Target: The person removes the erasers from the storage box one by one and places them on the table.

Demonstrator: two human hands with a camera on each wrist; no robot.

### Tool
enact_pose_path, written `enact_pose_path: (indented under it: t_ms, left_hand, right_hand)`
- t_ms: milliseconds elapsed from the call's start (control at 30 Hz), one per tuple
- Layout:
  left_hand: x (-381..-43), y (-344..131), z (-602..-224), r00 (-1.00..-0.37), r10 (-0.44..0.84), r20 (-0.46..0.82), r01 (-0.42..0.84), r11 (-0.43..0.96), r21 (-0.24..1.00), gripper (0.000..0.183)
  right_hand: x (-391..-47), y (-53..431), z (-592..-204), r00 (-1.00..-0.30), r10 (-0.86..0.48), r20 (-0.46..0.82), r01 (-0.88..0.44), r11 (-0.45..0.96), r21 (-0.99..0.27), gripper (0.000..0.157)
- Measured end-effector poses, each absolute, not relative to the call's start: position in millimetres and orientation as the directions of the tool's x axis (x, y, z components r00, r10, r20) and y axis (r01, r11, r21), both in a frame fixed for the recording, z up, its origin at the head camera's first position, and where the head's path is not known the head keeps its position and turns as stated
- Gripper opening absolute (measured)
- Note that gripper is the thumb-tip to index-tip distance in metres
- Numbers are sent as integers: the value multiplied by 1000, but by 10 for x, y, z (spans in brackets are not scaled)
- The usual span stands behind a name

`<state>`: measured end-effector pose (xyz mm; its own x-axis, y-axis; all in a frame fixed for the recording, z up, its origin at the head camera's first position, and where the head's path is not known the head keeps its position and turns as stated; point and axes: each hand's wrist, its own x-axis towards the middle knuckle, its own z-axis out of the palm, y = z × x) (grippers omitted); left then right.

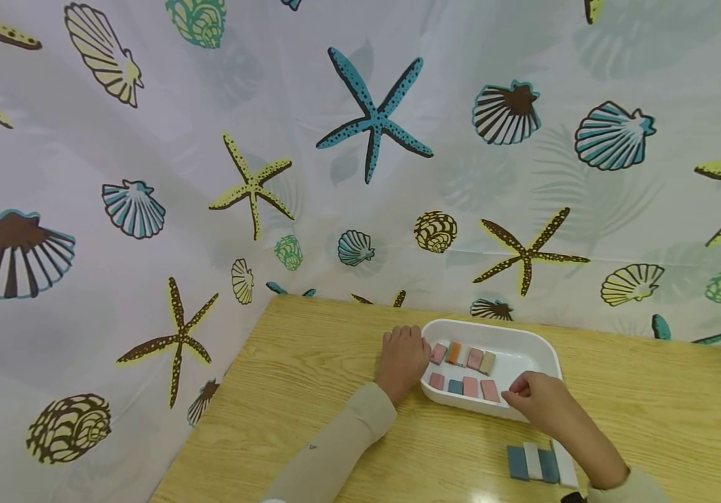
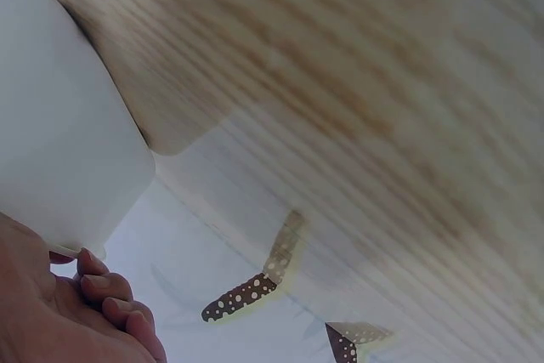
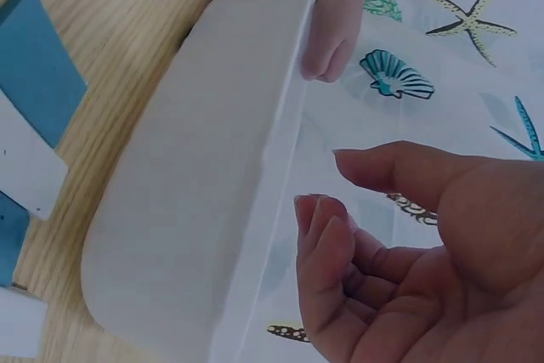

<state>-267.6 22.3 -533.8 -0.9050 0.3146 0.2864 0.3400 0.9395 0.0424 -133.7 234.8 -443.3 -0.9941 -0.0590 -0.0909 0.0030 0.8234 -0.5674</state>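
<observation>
A white tray (image 1: 520, 358) with two rows of small blocks inside lies on the table. Its back row has pink, orange (image 1: 454, 351) and tan (image 1: 487, 362) blocks. The front row has pink blocks (image 1: 470, 386) and a blue one (image 1: 455, 386). My left hand (image 1: 404, 360) grips the tray's left rim, thumb at the edge in the left wrist view. Over the tray's front right part is my right hand (image 1: 543, 399); in the right wrist view its thumb and fingers (image 3: 323, 231) stand apart, holding nothing.
In front of the tray, blue blocks (image 1: 517, 462) and white blocks (image 1: 532, 460) lie side by side on the wooden table (image 1: 310, 391), under the right forearm. A curtain (image 1: 310, 230) printed with shells and starfish borders the table's back and left.
</observation>
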Motion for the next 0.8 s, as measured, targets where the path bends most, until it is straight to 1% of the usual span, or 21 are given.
enact_pose_path:
  t_ms: [400, 633, 800]
  left_hand:
    - [-2673, 218, -5334, -909, 311, 278, 338, 939, 55, 25]
    - [-2673, 218, -5348, -902, 316, 295, 345, 937, 52, 24]
    - [-2663, 215, -5328, -898, 320, 303, 348, 937, 41, 24]
  right_hand:
    - [-1604, 2336, -4624, -989, -52, -138, 32, 837, -546, 16]
    - [-1728, 2329, -4706, -973, -11, -231, 117, 838, -533, 23]
    - [-1776, 2326, -4793, -971, -8, -239, 124, 839, -529, 28]
